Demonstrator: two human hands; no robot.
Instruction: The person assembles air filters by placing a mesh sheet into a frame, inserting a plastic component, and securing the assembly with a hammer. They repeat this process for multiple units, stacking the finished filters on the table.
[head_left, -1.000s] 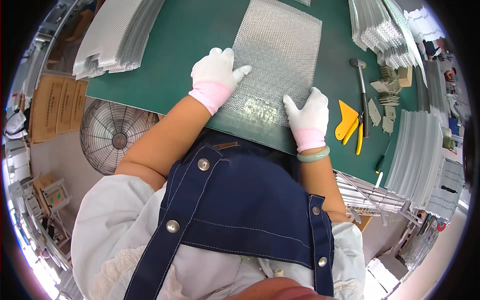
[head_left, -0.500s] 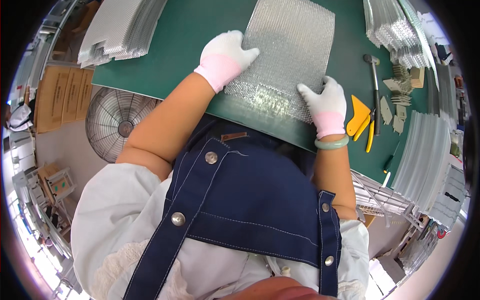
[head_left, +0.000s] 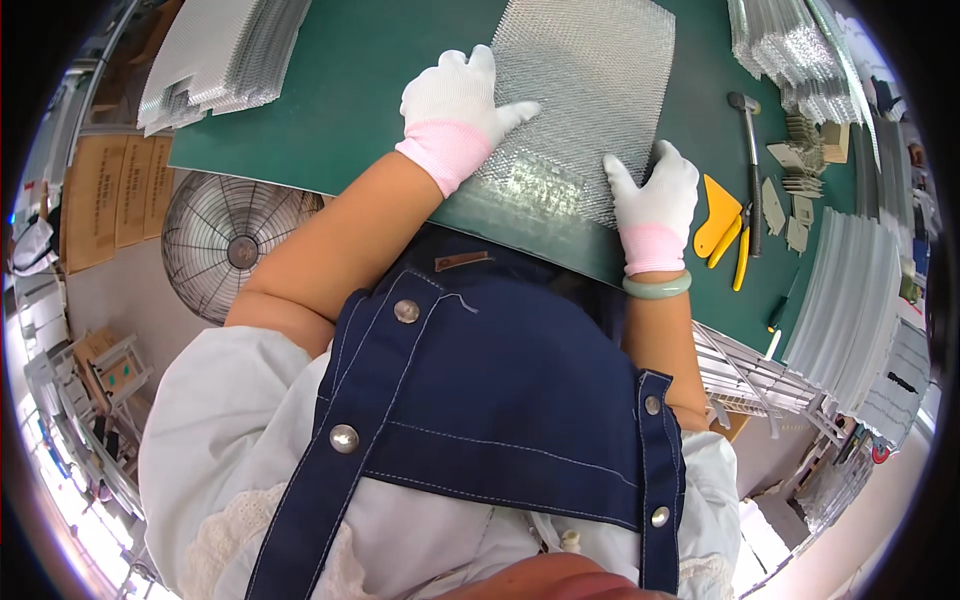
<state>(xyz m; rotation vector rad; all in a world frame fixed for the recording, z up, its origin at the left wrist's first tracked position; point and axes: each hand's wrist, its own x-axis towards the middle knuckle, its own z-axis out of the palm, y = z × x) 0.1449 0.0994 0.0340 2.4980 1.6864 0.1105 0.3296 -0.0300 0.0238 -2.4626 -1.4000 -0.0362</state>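
A dark green, flat-topped table [head_left: 370, 85] spreads before the person. On it lies a rectangular silver sheet of fine metal mesh [head_left: 590, 90], between the hands, its lower end close to the near edge. A thick stack of silver mesh panels with notched ends [head_left: 220, 55] stands at the far left; a bundle of long, pale grey ridged strips [head_left: 845, 300] is at the right.

The left hand [head_left: 460, 100], in a white knit glove with a pink cuff, is spread wide at the sheet's left edge, thumb over the mesh. The likewise gloved right hand [head_left: 655, 195] is by the lower right edge, thumb and fingers well apart. Whether either presses down, I cannot tell.

Right of that hand are a metal-headed hammer with a black handle [head_left: 749, 140], a flat yellow plastic scraper [head_left: 716, 215] and yellow-handled pliers [head_left: 741, 262]. A smooth, pale green bangle [head_left: 657, 286] rings the right wrist.
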